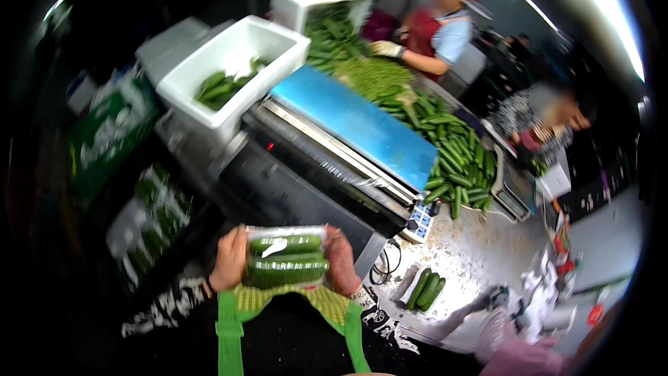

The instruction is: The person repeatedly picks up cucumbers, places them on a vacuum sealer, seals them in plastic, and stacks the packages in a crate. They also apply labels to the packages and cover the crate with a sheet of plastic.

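Between my two hands, close to my chest, is a clear film-wrapped pack of cucumbers [287, 261]. My left hand [230, 258] grips its left end, and my right hand [342, 263], which looks reddish, grips its right end. The pack lies just above the green straps of an apron. In front of my hands stands a film-wrapping machine [313, 167] with a blue top plate [355, 125] and a small red light. Several unwrapped cucumbers [429, 290] rest on a white tray on the metal table to my right.
A white foam box [235, 68] holding some cucumbers stands beyond the machine at left. Loose cucumbers [459, 156] and thin green beans [373, 78] are heaped behind it. Wrapped packs [156, 219] lie at lower left. A power strip [420, 222] and a scale [509, 188] sit right; co-workers are nearby.
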The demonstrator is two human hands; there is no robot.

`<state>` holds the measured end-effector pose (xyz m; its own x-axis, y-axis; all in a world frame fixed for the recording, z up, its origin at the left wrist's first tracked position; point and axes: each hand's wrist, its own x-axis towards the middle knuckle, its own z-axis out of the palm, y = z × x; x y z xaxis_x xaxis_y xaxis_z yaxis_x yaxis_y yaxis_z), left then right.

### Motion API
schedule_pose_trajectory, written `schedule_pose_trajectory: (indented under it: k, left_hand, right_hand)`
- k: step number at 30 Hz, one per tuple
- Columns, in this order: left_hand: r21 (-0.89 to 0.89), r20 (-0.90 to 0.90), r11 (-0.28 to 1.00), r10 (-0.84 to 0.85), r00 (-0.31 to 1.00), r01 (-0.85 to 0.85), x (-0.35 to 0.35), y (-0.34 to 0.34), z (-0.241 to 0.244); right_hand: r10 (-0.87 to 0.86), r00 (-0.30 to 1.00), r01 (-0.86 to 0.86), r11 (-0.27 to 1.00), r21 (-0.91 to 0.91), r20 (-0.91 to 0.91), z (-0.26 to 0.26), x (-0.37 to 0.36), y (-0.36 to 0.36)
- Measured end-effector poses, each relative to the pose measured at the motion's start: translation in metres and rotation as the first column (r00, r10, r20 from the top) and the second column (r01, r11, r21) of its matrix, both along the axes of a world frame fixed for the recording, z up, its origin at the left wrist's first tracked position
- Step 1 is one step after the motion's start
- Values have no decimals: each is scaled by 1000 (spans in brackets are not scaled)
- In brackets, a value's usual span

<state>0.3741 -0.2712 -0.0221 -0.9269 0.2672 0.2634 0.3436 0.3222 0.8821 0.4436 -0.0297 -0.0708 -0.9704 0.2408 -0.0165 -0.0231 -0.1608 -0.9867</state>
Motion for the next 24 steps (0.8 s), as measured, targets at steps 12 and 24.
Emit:
schedule_pose_trajectory:
  k: [12, 24]
  left_hand:
    - [407, 451, 912, -160, 878, -43, -3, -51, 7]
    - [-564, -5, 825, 31, 1000, -28, -20, -214, 64]
  right_hand:
    - [90, 996, -90, 982, 168, 7, 75, -29, -80]
    - [614, 764, -644, 704, 300, 200, 95, -151, -258]
